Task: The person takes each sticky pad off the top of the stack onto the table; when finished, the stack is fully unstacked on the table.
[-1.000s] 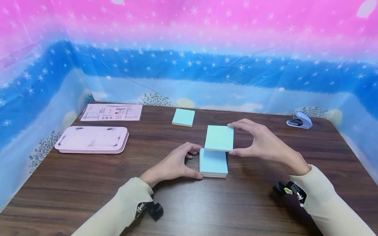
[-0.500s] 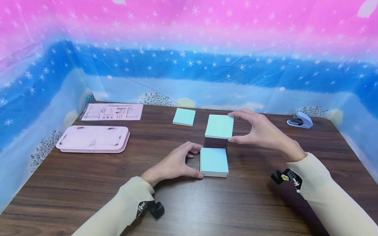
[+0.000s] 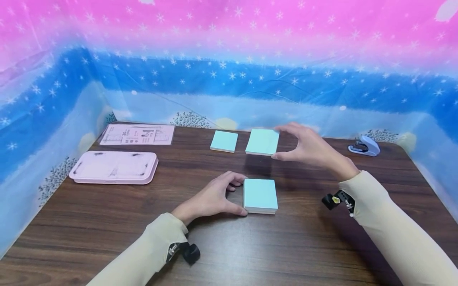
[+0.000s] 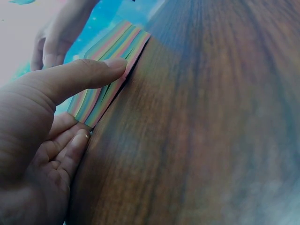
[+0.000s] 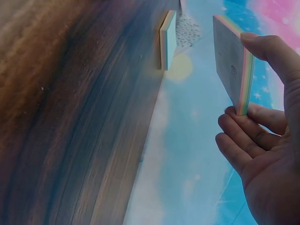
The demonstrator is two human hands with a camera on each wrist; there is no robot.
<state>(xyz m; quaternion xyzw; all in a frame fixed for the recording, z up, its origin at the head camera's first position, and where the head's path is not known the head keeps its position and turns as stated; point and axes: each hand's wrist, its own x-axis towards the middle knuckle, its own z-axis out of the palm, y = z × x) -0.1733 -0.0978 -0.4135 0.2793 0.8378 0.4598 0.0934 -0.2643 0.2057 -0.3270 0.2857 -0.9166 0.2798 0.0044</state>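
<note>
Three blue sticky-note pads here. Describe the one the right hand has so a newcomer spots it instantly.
Start at the brown table and look to its far edge. The right hand pinches a pad just right of a smaller pad. It alone is lifted off the wood.

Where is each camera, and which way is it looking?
Head: sits on the person's head, looking forward and down at the table, both sleeves, the left hand and the right hand.
Left wrist: looks along the left hand's fingers at the striped edge of the pad on the table.
Right wrist: looks past the right hand's fingers at the lifted pad.
Shared: head and right wrist both show the lifted pad and the far pad.
</note>
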